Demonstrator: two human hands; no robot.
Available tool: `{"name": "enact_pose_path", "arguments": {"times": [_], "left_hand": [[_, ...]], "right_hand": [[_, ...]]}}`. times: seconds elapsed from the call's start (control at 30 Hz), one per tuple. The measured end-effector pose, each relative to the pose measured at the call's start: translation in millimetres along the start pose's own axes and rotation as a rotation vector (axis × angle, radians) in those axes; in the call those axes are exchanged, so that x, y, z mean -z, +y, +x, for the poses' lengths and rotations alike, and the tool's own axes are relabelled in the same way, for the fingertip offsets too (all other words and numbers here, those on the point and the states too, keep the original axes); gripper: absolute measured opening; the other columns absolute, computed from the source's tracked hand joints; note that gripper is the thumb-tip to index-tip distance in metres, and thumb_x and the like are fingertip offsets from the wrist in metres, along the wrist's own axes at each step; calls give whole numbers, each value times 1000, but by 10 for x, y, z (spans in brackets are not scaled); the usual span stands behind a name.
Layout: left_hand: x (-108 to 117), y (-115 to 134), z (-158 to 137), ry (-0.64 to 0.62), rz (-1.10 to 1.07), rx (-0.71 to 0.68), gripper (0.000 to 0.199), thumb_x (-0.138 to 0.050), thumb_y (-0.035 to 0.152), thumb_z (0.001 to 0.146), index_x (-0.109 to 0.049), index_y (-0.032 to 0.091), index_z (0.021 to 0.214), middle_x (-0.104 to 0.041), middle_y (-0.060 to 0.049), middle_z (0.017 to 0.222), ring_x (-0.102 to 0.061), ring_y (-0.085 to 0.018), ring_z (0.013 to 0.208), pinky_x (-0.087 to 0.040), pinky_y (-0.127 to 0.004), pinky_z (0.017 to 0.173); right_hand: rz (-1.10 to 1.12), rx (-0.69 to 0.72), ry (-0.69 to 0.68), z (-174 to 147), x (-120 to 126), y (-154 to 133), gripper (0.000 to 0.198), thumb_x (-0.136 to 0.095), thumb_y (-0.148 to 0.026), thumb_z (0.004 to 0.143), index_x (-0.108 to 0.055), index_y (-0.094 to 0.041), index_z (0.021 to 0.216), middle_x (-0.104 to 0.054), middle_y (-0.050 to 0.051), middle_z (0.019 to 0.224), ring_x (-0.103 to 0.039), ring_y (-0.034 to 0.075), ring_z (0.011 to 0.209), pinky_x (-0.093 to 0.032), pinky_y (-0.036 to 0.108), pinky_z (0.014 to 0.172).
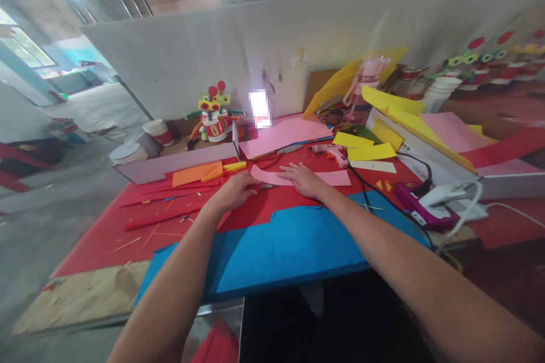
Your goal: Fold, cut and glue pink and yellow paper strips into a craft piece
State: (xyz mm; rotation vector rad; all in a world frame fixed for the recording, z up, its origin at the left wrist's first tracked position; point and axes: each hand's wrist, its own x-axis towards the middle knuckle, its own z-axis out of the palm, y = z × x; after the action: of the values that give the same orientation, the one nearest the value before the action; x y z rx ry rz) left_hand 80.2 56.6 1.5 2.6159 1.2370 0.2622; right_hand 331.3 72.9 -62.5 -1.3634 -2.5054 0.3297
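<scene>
A pink paper strip [336,178] lies across the red sheet in front of me, its left end curling up a little. My right hand [301,178] rests on the middle of the strip with its fingers stretched out to the left. Close to the strip's left end is my left hand [239,190], palm down with the fingers apart; whether its fingertips touch the paper I cannot tell. Just beyond the strip lies a pink glue gun [332,153]. Left of my left hand are an orange paper piece [197,174] and a yellow tool or marker [234,167].
Blue sheet [272,255] covers the near table edge. Paper-cup robot figures [215,116] and a lit screen [259,109] stand at the back. At right are a purple power strip [426,207] with cables, yellow paper pieces [372,151] and a box of coloured paper [426,153].
</scene>
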Motion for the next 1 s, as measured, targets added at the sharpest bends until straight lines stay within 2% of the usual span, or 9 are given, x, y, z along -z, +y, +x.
{"name": "enact_pose_path", "arguments": {"times": [0.13,0.47,0.6,0.77,0.9,1.0], "left_hand": [[-8,1,0,-5,-3,-13,24,-61,14,80,-74,21,99,-69,-5,93,-61,-20,90,-48,-31,85],[-81,56,45,32,-19,-50,30,-61,10,79,-72,19,105,-68,-7,102,-61,-19,96,-48,-31,90],[-23,-8,20,43,46,-22,25,-61,11,80,-73,18,101,-68,-7,97,-60,-20,94,-47,-32,89],[81,-173,-61,25,71,21,22,-60,15,80,-74,19,96,-67,-6,94,-61,-21,92,-48,-33,86],[107,-235,-96,33,80,35,21,-60,16,79,-74,19,95,-67,-7,96,-61,-21,94,-47,-33,87],[102,-220,-96,27,84,22,23,-58,15,80,-73,19,96,-68,-7,97,-61,-21,95,-47,-33,88]], "right_hand": [[-7,8,1,-1,-4,-1,56,-34,-7,91,-48,-28,141,-41,3,152,-31,25,143,-21,51,116],[17,7,24,-10,-10,-3,55,-35,-8,91,-50,-29,139,-43,3,150,-32,25,143,-20,53,116],[36,-5,29,27,-18,-90,54,-34,-8,92,-50,-27,139,-44,5,150,-32,25,143,-20,53,117],[90,-25,64,232,-145,-309,54,-35,-5,90,-53,-25,138,-44,5,150,-33,26,142,-20,53,117],[221,-51,181,377,-191,-431,51,-33,-6,92,-53,-22,137,-52,6,143,-40,23,138,-29,46,115],[287,16,271,331,-85,-350,45,-35,-11,95,-58,-22,131,-60,7,136,-52,19,128,-40,38,108]]}}
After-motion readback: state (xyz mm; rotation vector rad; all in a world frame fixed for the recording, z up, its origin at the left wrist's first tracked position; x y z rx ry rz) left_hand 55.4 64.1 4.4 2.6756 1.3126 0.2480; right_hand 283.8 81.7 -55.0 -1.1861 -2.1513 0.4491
